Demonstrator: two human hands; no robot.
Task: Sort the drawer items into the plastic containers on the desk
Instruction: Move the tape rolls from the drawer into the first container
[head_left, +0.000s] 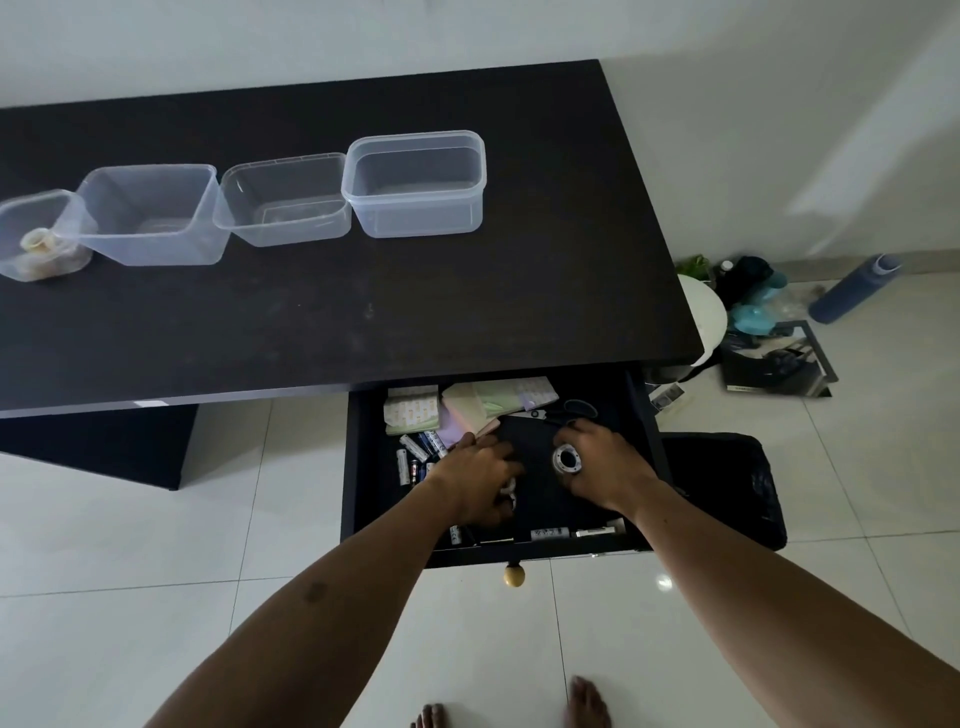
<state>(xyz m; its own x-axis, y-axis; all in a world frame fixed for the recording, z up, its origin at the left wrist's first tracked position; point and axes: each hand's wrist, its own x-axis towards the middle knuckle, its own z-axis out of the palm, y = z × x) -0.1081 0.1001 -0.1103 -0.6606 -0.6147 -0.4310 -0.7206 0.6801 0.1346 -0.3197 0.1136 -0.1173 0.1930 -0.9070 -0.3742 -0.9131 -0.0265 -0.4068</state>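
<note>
Drawer (358, 467): tape roll (567, 460) (right grip (605, 467))

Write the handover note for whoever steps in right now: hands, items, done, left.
Left hand: in the open black drawer, closed over something pale; cannot tell what.
Right hand: beside a small silver ring-shaped roll, touching it; grasp unclear.
Drawer still holds loose batteries, pastel paper pads, black scissors.
Four clear plastic containers in a row on the dark desk; only the leftmost small tub has contents.
Left: nearly all the sorting.
</note>
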